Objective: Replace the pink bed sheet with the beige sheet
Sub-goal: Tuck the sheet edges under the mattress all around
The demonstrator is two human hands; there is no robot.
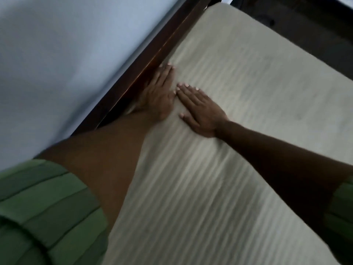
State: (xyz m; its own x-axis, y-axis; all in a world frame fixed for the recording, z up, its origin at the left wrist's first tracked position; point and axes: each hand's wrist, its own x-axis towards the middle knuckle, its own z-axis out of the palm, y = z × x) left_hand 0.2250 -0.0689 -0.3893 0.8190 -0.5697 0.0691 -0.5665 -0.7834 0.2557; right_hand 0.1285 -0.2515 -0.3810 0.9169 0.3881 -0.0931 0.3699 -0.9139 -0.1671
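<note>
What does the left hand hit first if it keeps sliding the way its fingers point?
Likely nothing soon: the left hand lies flat on the beige sheet, fingers pointing along the dark wooden bed frame. It may graze that frame beside it; depth is unclear.

no readable text, labels, numbers or signs
</note>
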